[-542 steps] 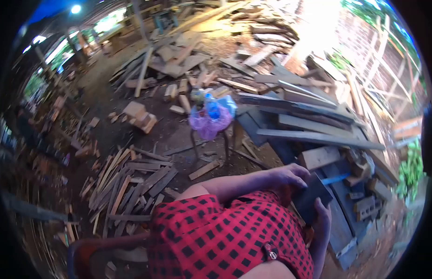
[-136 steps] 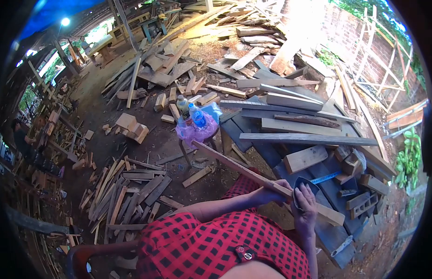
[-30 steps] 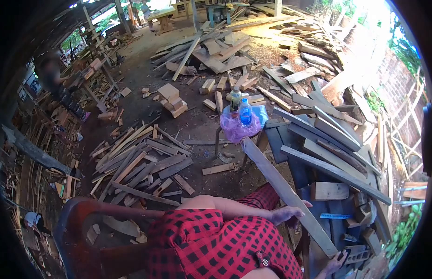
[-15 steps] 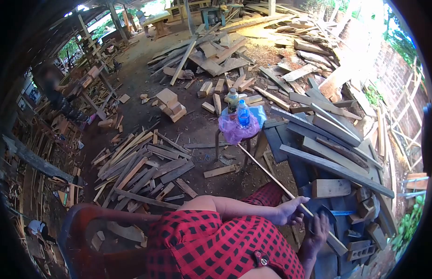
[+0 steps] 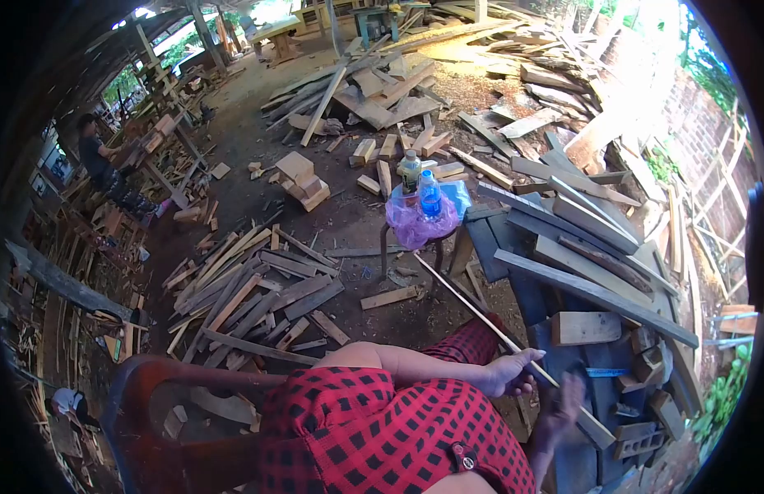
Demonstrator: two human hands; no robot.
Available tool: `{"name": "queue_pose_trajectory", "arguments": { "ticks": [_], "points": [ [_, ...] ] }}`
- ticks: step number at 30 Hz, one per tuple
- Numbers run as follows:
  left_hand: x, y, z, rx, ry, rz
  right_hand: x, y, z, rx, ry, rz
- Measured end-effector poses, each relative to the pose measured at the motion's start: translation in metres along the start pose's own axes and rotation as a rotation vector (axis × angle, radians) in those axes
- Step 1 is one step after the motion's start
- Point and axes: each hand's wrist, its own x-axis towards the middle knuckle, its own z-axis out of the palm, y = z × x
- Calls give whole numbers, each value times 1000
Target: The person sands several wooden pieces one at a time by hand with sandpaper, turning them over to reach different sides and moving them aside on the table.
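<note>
A long thin wooden stick (image 5: 468,301) slants from near the stool down to the dark workbench (image 5: 575,449). My left hand (image 5: 510,372) is wrapped round the stick, above my lap in red and black checked cloth. My right hand (image 5: 560,409) is beside the stick's lower part, over the bench edge, smeared by motion; its fingers and anything in them cannot be made out. A wooden block (image 5: 586,328) and a blue tool (image 5: 606,373) lie on the bench near my hands.
A stool ahead holds a purple bag (image 5: 413,229), a blue bottle (image 5: 429,196) and a greenish bottle (image 5: 410,171). Wood strips (image 5: 250,296) are heaped at the left. Long boards (image 5: 596,296) lie across the bench. A person (image 5: 98,160) stands at the far left.
My right hand has shifted slightly and is more blurred, and the dark shape beside it no longer shows. The stick's far end has moved slightly left. My left hand still holds the stick.
</note>
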Motion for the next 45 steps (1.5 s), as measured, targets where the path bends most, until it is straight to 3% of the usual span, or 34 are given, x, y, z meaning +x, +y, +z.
{"name": "queue_pose_trajectory", "arguments": {
  "ticks": [3, 5, 10, 12, 14, 16, 17, 18, 19, 21, 23, 25, 27, 29, 31, 32, 33, 36, 37, 39, 41, 43, 45],
  "points": [
    [-4, 2, -1, -13, 16, -27, 12, -38, -2, -154, -186, -115],
    [-7, 3, -2, -15, 8, -37, 4, -3, -19, -150, -186, -65],
    [-1, -1, -6, -64, 16, -31, -31, 157, -97, -51, 169, 382],
    [-1, -2, -5, -43, -35, -7, -37, 182, -115, -5, 213, 453],
    [1, -3, -8, -23, -85, 31, -36, 195, -118, -230, 254, 636],
    [7, -9, -13, 148, -269, 150, -24, 147, -108, -114, 130, 655],
    [0, -6, -9, 157, -281, 136, -32, 154, -85, 74, 122, 529],
    [-13, 0, -4, 261, -349, 359, -32, 125, -65, 163, -18, 484],
    [-21, 4, 0, 361, -424, 576, -11, 46, -46, 55, -12, 261],
    [-17, 6, -2, 341, -426, 524, 2, -27, -35, 48, -117, 147],
    [-17, 10, 2, 421, -394, 520, 9, -37, -42, 97, -202, 33],
    [-22, 13, 5, 492, -426, 491, -1, -20, -62, 36, -197, 104],
    [-27, 17, 9, 521, -481, 430, -30, 41, -78, 26, 35, 223],
    [-29, 19, 8, 582, -526, 471, -65, 106, -109, 162, 209, 447],
    [-28, 22, 7, 657, -572, 431, -95, 155, -133, 110, 378, 662],
    [-23, 22, 5, 717, -611, 525, -105, 172, -140, 143, 405, 864],
    [-21, 24, 4, 778, -646, 623, -104, 170, -142, 182, 427, 1062],
    [-21, 31, 3, 822, -646, 688, -97, 143, -127, -5, 452, 1094],
    [-21, 34, 1, 829, -667, 720, -88, 121, -122, 6, 443, 1085],
    [-26, 37, 3, 858, -658, 712, -74, 82, -110, 8, 387, 663],
    [-30, 41, 6, 896, -655, 703, -64, 72, -95, 96, 328, 590],
    [-33, 42, 8, 921, -684, 634, -38, 18, -92, 235, 90, 410],
    [-36, 41, 10, 937, -658, 628, -19, -31, -90, 31, -114, 194]
  ]
}}
